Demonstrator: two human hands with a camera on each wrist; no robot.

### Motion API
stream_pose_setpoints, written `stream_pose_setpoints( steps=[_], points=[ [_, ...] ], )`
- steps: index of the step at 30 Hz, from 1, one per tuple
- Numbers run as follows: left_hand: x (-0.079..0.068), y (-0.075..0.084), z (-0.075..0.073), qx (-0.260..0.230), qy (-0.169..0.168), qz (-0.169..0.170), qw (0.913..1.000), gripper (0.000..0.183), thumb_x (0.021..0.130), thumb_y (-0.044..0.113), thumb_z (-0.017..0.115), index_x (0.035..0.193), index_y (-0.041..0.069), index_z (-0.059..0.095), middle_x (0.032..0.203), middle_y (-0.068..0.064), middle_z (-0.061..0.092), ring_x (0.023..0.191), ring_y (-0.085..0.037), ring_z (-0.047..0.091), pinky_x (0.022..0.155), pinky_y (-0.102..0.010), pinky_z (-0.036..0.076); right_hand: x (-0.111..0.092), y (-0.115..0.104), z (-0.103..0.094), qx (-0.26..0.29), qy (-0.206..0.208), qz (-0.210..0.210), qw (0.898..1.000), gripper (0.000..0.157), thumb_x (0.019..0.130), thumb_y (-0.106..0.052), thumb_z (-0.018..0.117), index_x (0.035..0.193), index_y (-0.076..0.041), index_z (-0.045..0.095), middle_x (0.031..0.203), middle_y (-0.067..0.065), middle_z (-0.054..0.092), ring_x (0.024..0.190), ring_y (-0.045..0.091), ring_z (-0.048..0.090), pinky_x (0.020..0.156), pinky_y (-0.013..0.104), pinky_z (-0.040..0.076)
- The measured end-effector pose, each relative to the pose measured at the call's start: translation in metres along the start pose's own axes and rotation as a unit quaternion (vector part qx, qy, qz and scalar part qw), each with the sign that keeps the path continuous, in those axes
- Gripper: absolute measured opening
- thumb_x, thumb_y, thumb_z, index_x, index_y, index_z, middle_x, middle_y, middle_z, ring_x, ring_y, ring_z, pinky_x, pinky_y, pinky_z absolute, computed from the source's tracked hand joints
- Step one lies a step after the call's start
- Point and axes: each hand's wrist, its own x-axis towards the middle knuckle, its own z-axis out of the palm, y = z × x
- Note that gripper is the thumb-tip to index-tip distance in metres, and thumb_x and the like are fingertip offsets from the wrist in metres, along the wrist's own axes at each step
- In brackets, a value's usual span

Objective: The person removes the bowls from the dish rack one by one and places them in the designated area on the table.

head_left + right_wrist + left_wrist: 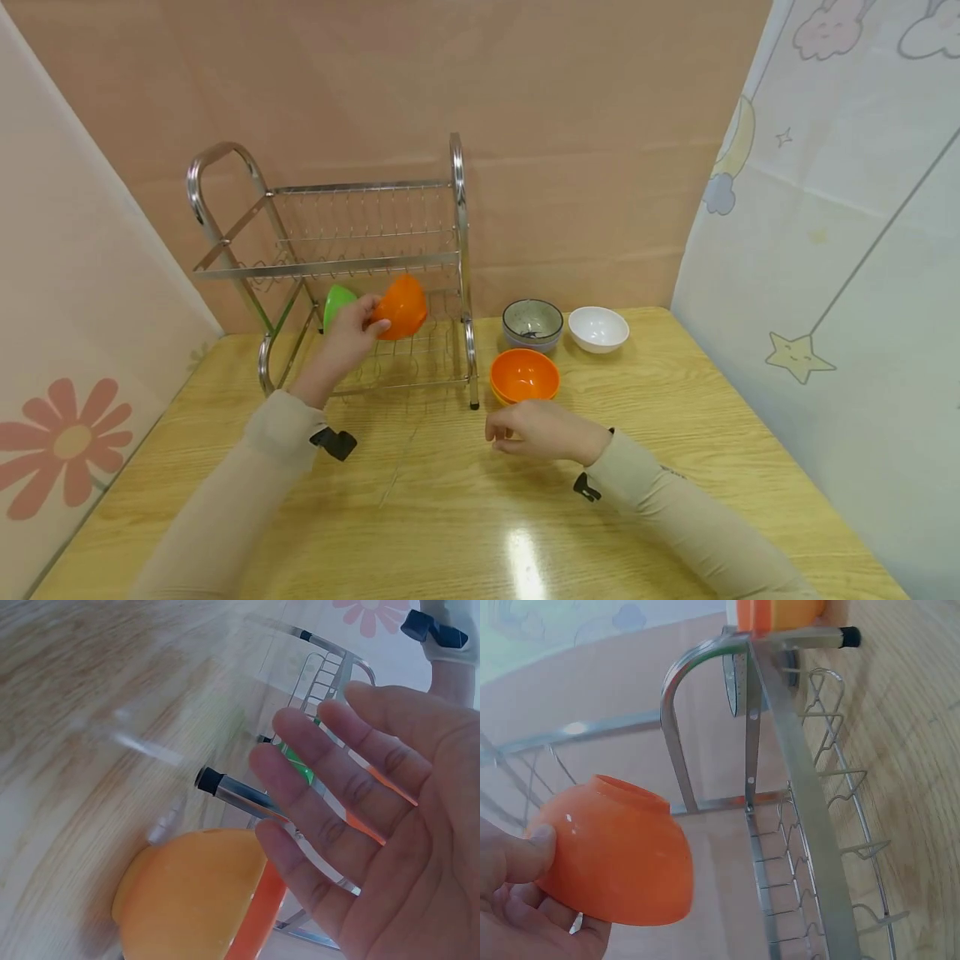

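My left hand (348,337) grips an orange bowl (402,308) by its edge, tilted on its side, in front of the lower tier of a metal dish rack (345,268). The left wrist view shows the bowl's smooth outside and foot ring, with the thumb on the outer wall. Behind that hand a green bowl (339,302) stands in the lower tier, partly hidden. My right hand (551,431) hovers over the table just in front of a stack of an orange bowl (525,375) on a yellow bowl (187,896); its fingers are relaxed and hold nothing.
Behind the orange and yellow stack is a grey-green patterned bowl (532,323) with a dark rim. A white bowl (598,328) stands to its right. The rack's front right foot (474,406) is close to the stack. Printed cloths border the wooden table (420,517).
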Motion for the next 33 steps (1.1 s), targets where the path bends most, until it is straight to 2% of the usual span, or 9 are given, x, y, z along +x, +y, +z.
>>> stream_pose_setpoints(
  steps=[6,10,13,16,18,21,24,30,33],
  points=[
    [-0.019,0.008,0.008,0.089,0.026,0.088,0.9918,0.03,0.094,0.007,0.06,0.123,0.0,0.055,0.12,-0.023,0.064,0.102,-0.036,0.064,0.082,-0.048,0.054,0.002,-0.001,-0.003,0.002,0.003,0.0,1.0,0.006,0.094,-0.024,0.064,0.098,-0.019,0.066,0.087,-0.011,0.068,0.077,-0.001,0.06,0.072,0.021,0.051],
    [-0.03,0.01,0.016,0.143,0.034,0.165,0.9753,0.026,0.092,0.006,0.062,0.117,-0.001,0.056,0.11,-0.023,0.067,0.083,-0.03,0.067,0.068,-0.04,0.055,0.002,-0.001,-0.005,0.002,0.007,-0.004,1.0,0.006,0.094,-0.024,0.064,0.098,-0.019,0.066,0.088,-0.011,0.068,0.078,-0.001,0.06,0.073,0.021,0.052],
    [-0.036,0.014,0.022,0.172,0.039,0.22,0.9595,0.026,0.09,0.004,0.065,0.114,0.0,0.057,0.102,-0.019,0.068,0.081,-0.028,0.065,0.069,-0.039,0.054,0.002,0.0,-0.005,0.003,0.009,-0.008,1.0,0.008,0.094,-0.024,0.064,0.098,-0.018,0.067,0.088,-0.011,0.068,0.079,-0.001,0.061,0.073,0.021,0.052],
    [-0.039,0.018,0.028,0.2,0.05,0.288,0.9353,0.025,0.087,0.003,0.069,0.11,0.0,0.06,0.097,-0.014,0.068,0.084,-0.028,0.064,0.074,-0.04,0.055,0.001,0.001,-0.005,0.005,0.009,-0.009,1.0,0.008,0.094,-0.024,0.064,0.098,-0.017,0.067,0.089,-0.011,0.068,0.079,-0.001,0.061,0.074,0.021,0.052],
    [-0.039,0.02,0.033,0.211,0.061,0.341,0.9138,0.024,0.084,0.002,0.071,0.106,0.0,0.061,0.094,-0.012,0.069,0.084,-0.027,0.065,0.077,-0.04,0.055,0.001,0.002,-0.005,0.006,0.009,-0.008,1.0,0.008,0.094,-0.023,0.064,0.098,-0.018,0.067,0.089,-0.012,0.068,0.08,-0.002,0.061,0.074,0.021,0.052],
    [-0.037,0.022,0.04,0.222,0.083,0.421,0.8756,0.024,0.08,0.0,0.074,0.101,0.0,0.062,0.09,-0.01,0.07,0.083,-0.024,0.067,0.079,-0.038,0.055,0.002,0.002,-0.005,0.006,0.01,-0.007,1.0,0.006,0.094,-0.023,0.064,0.097,-0.019,0.067,0.09,-0.013,0.068,0.08,-0.002,0.061,0.074,0.021,0.052],
    [-0.036,0.021,0.047,0.225,0.085,0.473,0.8477,0.025,0.078,-0.001,0.076,0.099,0.003,0.063,0.089,-0.008,0.072,0.082,-0.021,0.068,0.08,-0.035,0.055,0.001,0.001,-0.006,0.007,0.009,-0.007,1.0,0.006,0.094,-0.023,0.064,0.097,-0.019,0.066,0.089,-0.013,0.068,0.08,-0.002,0.061,0.074,0.021,0.052],
    [-0.039,0.019,0.062,0.264,0.048,0.512,0.8159,0.024,0.079,0.002,0.077,0.1,0.007,0.065,0.097,-0.003,0.074,0.091,-0.015,0.07,0.087,-0.03,0.054,0.0,0.0,-0.004,0.002,0.009,-0.007,1.0,0.006,0.093,-0.021,0.065,0.098,-0.018,0.068,0.089,-0.012,0.067,0.077,-0.002,0.06,0.072,0.019,0.051],
    [-0.038,0.018,0.067,0.27,0.035,0.526,0.806,0.023,0.08,0.003,0.076,0.1,0.009,0.066,0.099,-0.001,0.074,0.094,-0.014,0.07,0.088,-0.029,0.053,0.0,0.001,-0.001,0.007,0.008,-0.008,1.0,0.007,0.092,-0.019,0.065,0.099,-0.016,0.069,0.089,-0.012,0.067,0.077,-0.002,0.059,0.072,0.017,0.051]
  ],
)
